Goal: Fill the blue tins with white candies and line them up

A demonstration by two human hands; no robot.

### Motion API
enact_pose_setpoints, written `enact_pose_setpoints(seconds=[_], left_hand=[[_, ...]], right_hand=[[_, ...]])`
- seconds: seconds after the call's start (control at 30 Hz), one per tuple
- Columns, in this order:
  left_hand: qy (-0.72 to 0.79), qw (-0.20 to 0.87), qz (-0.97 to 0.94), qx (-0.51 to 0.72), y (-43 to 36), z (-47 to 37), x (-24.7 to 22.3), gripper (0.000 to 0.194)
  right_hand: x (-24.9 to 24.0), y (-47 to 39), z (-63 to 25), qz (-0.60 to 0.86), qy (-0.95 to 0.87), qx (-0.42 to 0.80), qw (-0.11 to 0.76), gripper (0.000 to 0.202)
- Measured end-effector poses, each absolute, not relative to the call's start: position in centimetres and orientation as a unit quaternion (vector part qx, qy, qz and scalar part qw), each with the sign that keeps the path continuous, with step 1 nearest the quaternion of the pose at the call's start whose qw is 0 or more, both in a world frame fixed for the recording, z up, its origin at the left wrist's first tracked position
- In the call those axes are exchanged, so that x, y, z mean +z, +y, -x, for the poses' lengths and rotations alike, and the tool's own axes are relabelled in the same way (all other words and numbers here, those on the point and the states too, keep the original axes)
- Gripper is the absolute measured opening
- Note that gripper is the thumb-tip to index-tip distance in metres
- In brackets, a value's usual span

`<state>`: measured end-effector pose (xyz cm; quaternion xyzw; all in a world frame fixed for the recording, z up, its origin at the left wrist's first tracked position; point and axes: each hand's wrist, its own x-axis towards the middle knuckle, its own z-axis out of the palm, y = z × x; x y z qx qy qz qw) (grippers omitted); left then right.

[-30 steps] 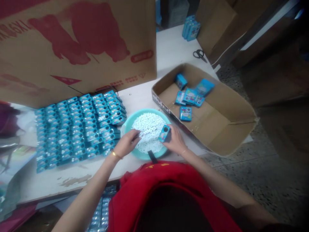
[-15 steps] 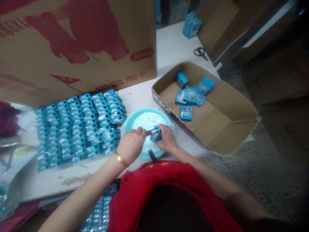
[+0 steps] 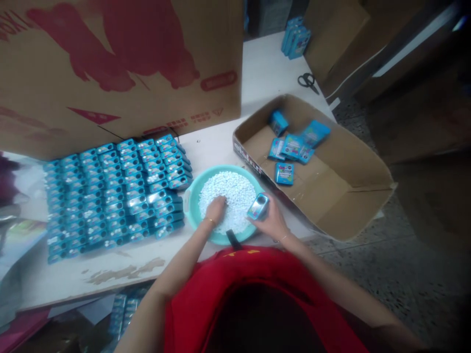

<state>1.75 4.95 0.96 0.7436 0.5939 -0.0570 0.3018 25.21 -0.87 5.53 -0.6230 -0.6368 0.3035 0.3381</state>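
Tin [image 3: 258, 206] lies inside the closed right grip [image 3: 273, 218]; how open the left grip [image 3: 216, 210] is, I cannot tell.

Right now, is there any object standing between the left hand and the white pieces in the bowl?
Nothing visible: the left hand touches the white pieces in the bowl. The blue container in the right hand is off to one side.
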Motion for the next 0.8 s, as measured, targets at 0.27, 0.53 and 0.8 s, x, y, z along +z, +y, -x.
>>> enact_pose_setpoints(seconds=[0.27,0.53,0.8], left_hand=[[0.541,0.370,-0.753,0.051,4.9,0.9,4.7,0.026],[0.468,0.341,-0.815,0.039,5.7,1.5,15.1,0.023],[0.487,0.131,-0.838,-0.210,5.1,-4.6,21.1,0.019]], right_hand=[[5.5,-0.7,-24.2,0.624,-0.645,0.294,0.328,0.084],[4.7,0.7,-22.4,0.575,-0.715,0.238,0.318,0.076],[4.2,0.8,-20.6,0.548,-0.743,0.212,0.321,0.075]])
